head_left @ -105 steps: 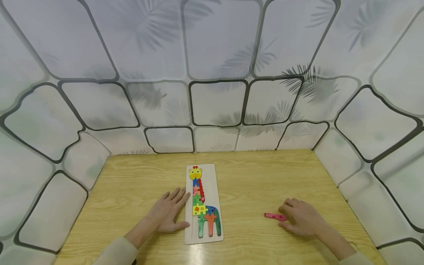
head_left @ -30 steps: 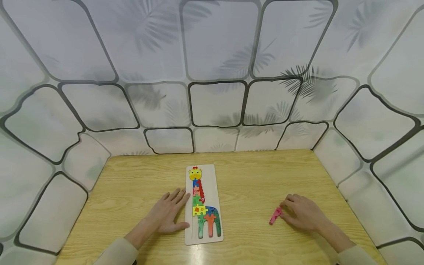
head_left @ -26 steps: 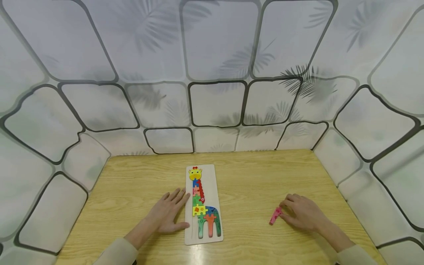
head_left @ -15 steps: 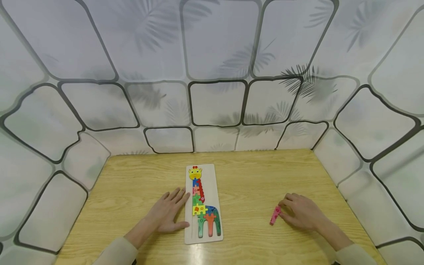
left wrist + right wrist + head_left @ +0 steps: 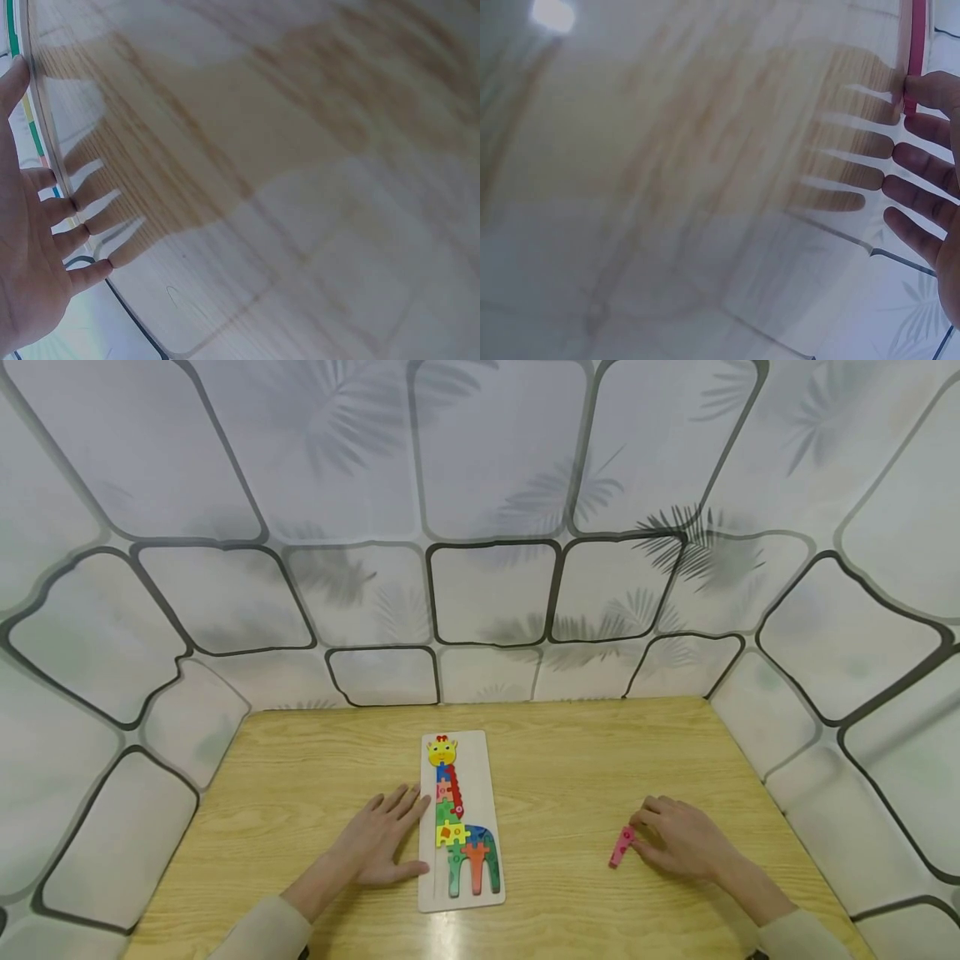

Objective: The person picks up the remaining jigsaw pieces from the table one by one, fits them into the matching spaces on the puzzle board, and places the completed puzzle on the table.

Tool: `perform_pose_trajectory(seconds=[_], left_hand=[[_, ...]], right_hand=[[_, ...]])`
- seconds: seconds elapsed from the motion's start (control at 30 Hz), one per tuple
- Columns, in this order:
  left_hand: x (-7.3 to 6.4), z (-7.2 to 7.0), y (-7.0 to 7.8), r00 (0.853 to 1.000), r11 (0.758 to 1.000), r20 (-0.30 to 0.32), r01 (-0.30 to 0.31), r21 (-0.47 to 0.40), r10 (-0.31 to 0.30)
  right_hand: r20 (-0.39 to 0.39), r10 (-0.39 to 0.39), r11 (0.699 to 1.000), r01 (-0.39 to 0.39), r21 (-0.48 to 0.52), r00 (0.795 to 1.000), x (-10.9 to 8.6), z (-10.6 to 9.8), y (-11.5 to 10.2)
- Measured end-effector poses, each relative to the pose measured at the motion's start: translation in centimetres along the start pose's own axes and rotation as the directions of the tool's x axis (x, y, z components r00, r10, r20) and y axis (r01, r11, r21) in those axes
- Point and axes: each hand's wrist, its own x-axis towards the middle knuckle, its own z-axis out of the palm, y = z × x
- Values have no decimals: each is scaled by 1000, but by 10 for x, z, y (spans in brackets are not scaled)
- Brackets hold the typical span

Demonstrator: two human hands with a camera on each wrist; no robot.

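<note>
A white giraffe puzzle board (image 5: 480, 785) lies on the table, filled with coloured interlocking pieces under a yellow giraffe head (image 5: 442, 752). A bare narrow outline shows at the board's lower left. My left hand (image 5: 386, 839) lies flat with spread fingers, fingertips and thumb at the board's left edge. Off to the right, my right hand (image 5: 686, 842) pinches the upper end of a pink puzzle piece (image 5: 621, 847) between thumb and index finger. In the right wrist view that pink piece (image 5: 917, 45) stretches up from the thumb, and the other fingers touch or hover near the tabletop.
The wooden table (image 5: 555, 760) is glossy, with light reflecting near its front. Pale patterned walls (image 5: 495, 593) with dark outlines enclose it at the back and both sides.
The pink piece lay nearly level 3.5 s ago; it now slants, lower end toward me, turned by my right hand. In the last second it barely shifts. My left hand stays put.
</note>
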Motion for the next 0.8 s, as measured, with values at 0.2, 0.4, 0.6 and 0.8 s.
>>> perform_pose_trajectory(seconds=[0.2, 0.4, 0.6, 0.8], left_hand=[[0, 0, 0, 1000, 1000, -4, -3, 6, 3], [0, 1, 0, 1000, 1000, -10, -5, -2, 5], [0, 1, 0, 1000, 1000, -2, 1, -14, -1], [0, 0, 0, 1000, 1000, 1, 2, -16, -2]], right_hand=[[-7, -8, 1000, 7, -16, 1000, 3, 2, 0], [-11, -24, 1000, 24, -11, 1000, 7, 2, -3], [-34, -58, 998, 58, -10, 998, 13, 3, -7], [-100, -99, 995, 98, -12, 990, 20, 3, -11]])
